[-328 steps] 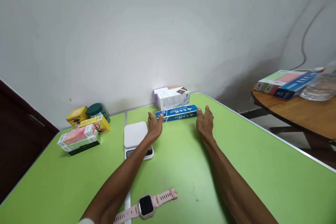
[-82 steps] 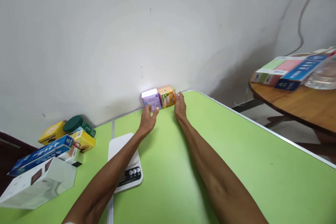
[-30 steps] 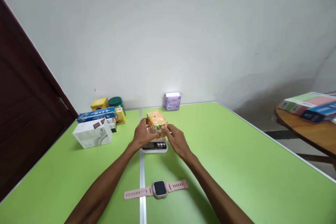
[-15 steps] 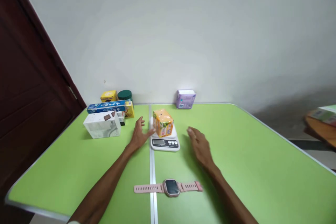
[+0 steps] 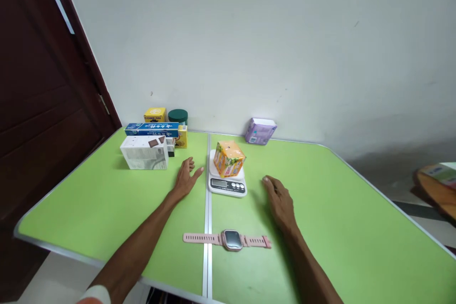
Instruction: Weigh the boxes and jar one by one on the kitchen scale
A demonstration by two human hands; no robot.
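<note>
An orange wrapped box [image 5: 229, 159] rests on the white kitchen scale [image 5: 218, 190], near the middle of the table. To the left of the scale, my left hand [image 5: 185, 179] is empty, its thumb held away from loosely bent fingers. On the other side, my right hand [image 5: 281, 201] is also empty, with the thumb stretched forward and the fingers partly curled. Neither hand touches the box or the scale. A pink smartwatch [image 5: 232, 240] lies stretched flat between my forearms, closer to the front edge.
At the back left stand a white carton [image 5: 144, 154], a long blue box [image 5: 152, 129], yellow boxes [image 5: 155, 114] and a green-lidded jar [image 5: 178, 116]. A purple pack [image 5: 261, 131] is by the wall. A metal-edged seam [image 5: 205, 273] divides the green table [image 5: 331, 213].
My hands have drawn slightly apart from the scale; the left one no longer overlaps its edge. The whole view has shifted a little. The box stays on the scale.
</note>
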